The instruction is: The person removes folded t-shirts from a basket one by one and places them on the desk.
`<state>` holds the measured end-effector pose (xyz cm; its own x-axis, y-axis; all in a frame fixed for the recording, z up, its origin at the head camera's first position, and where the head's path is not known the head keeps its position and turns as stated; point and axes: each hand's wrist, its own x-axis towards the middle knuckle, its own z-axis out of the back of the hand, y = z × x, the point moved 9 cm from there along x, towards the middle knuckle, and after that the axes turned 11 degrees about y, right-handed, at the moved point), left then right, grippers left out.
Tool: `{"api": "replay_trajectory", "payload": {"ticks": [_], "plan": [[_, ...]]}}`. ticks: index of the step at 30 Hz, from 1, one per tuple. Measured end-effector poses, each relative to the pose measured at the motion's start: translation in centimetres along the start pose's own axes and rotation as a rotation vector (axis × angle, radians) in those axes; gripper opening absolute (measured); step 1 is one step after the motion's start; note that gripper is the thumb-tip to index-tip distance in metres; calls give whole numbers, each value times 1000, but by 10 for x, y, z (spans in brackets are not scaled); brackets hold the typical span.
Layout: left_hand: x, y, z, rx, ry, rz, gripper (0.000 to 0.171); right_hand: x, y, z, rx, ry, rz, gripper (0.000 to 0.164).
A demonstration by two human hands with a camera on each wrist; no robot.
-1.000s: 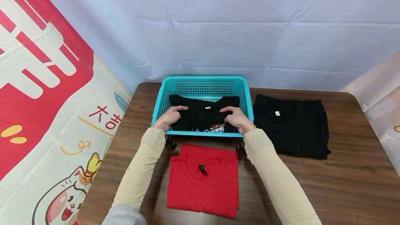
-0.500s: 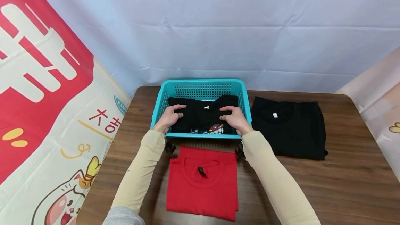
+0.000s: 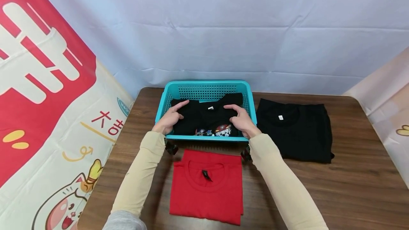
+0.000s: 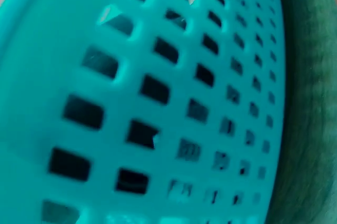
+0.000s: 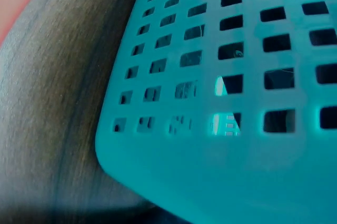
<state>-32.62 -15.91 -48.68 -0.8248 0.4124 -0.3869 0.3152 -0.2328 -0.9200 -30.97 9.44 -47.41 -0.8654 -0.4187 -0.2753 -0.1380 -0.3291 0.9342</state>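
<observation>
Inside a turquoise plastic basket [image 3: 204, 138] lies a folded black T-shirt [image 3: 209, 118] with a white neck label and a cartoon dog print near the front. My left hand [image 3: 168, 119] reaches over the front left of the basket, index finger stretched along the shirt's left side, thumb apart from it. At the right side, my right hand [image 3: 243, 120] touches the shirt with index finger and thumb spread apart. The other fingers of both hands are hidden. Both wrist views show only the perforated basket wall [image 4: 31, 81] and wood, no fingers at work.
A folded red T-shirt [image 3: 206, 200] lies in front of the basket. Right of it is another folded black T-shirt [image 3: 298, 137]. All rest on a brown wooden table [image 3: 354, 173] with a pale cloth backdrop [image 3: 271, 38] behind.
My left index finger has straightened and slid away toward the back. The shirt's back right corner sits slightly higher, and more of the dog print shows.
</observation>
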Motion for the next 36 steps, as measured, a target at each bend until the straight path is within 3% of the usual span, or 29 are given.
{"api": "replay_trajectory", "payload": {"ticks": [7, 17, 22, 28, 36], "plan": [[-10, -14, 5, 61, 38, -68, 71, -5, 7, 4, -9, 50, 46, 63], [-26, -31, 10, 47, 121, -65, 69, -19, 22, 19, 22, 109, 64, 60], [-30, -37, 8, 86, 143, -91, 70, -24, 27, 26, 21, 74, 96, 60], [-39, -50, -1, 106, 167, -199, 69, -30, 30, 32, 83, 38, 128, 60], [-51, -62, -12, 211, 181, -269, 68, -41, 35, 39, -3, -19, 161, 60]]}}
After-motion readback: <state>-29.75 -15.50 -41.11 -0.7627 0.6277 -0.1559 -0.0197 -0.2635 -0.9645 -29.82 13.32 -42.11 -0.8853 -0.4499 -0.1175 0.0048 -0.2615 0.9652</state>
